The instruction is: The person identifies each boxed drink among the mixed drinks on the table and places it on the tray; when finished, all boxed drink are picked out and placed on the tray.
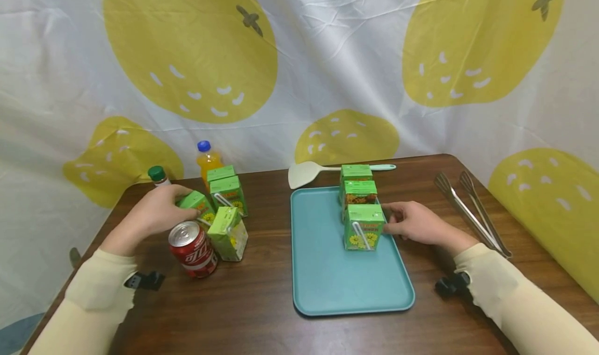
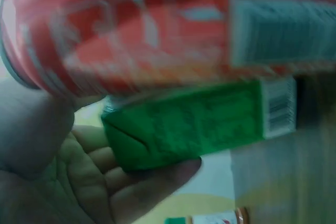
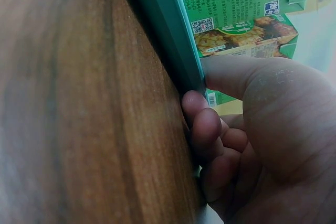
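On the left, my left hand (image 1: 159, 209) holds a green drink carton (image 1: 194, 201) between thumb and fingers. A red soda can (image 1: 193, 251) stands just in front of it and hides part of the carton in the left wrist view. Beside them are a carton with a straw (image 1: 228, 235) and two more green cartons (image 1: 231, 191) behind. My right hand (image 1: 416, 222) pinches the right rim of a teal tray (image 1: 323, 277), thumb over the edge and fingers at its outer side. Three green cartons (image 1: 365, 230) stand in a row along that side of the tray.
An orange drink bottle (image 1: 208, 160) and a green-capped bottle (image 1: 158, 175) stand at the back left. A pale spatula (image 1: 306, 173) lies behind the tray. Metal tongs (image 1: 477, 214) lie at the right. A fruit-printed cloth (image 1: 299, 74) hangs behind the table.
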A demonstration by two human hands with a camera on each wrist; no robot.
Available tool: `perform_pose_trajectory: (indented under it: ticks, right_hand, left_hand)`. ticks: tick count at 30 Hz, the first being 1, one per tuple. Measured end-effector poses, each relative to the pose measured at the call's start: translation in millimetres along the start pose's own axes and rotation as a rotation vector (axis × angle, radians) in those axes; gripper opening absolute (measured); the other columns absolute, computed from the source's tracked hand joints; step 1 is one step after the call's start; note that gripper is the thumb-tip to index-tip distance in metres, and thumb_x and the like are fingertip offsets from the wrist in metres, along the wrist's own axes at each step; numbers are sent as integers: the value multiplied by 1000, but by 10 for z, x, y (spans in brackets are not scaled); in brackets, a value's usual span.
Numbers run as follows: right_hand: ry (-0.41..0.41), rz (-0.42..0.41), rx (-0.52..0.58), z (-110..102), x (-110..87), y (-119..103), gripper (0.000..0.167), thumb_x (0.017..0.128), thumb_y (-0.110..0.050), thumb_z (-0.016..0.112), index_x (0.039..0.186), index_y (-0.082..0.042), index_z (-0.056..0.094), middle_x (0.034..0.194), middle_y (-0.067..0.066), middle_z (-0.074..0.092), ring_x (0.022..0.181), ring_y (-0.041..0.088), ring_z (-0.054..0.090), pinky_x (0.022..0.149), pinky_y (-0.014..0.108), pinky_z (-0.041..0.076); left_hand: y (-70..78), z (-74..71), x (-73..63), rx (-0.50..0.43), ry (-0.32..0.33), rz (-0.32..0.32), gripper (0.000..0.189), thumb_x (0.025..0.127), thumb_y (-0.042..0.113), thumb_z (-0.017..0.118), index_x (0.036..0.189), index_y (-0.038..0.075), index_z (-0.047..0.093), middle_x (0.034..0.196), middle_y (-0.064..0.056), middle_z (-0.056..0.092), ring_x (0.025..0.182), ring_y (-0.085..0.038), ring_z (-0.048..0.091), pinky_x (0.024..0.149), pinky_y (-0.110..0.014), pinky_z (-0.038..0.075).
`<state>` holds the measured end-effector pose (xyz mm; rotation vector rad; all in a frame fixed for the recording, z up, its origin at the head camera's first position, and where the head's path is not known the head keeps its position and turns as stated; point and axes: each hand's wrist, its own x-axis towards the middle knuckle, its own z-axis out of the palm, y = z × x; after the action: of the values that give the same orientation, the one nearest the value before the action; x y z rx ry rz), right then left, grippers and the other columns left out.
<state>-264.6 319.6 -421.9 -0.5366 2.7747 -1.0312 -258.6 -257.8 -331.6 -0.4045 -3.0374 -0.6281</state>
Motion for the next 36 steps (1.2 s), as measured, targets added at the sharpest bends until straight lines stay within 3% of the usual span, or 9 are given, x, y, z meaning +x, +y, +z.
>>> perform_pose_trajectory:
  ticks: [6,9,12,19,36]
  right_hand:
    - [1,-4,-3,8,6,17,73,95,-20,83,154,13,55,76,-1,67,58,15,58,53,30,44]
    - [-1,6,0,13,9,25,73,96,-20,83,154,12,55,76,-1,66,57,15,57,52,30,44]
    - [1,9,0,15,9,23,73,95,-21,83,154,12,55,76,-1,66,57,15,57,51,31,44]
    - [9,5,-5,0,-7,3,74,95,-22,84,154,12,56,77,-1,66,56,14,58,52,30,43]
    - [9,11,-10,11,7,33,72,95,-21,83,155,10,57,76,-1,67,57,15,58,52,30,45]
  left_hand:
    - [-105,46,-19,-17,52,1,55,98,36,83,134,-5,75,103,-8,77,92,-26,67,83,-48,54]
    - [-134,54,-42,-30,73,-13,59,99,38,82,136,-7,73,111,-15,79,99,-31,70,88,-54,56]
    - [-160,56,-56,-42,87,-22,62,100,37,81,138,-10,70,119,-20,78,100,-31,70,87,-51,57]
    - [-185,51,-42,-75,93,-9,63,100,37,83,137,-13,70,111,-17,78,84,-22,63,71,-38,51]
    - [-168,-116,-97,-93,187,-4,64,101,40,83,139,-10,70,107,-15,82,86,-22,66,73,-36,53]
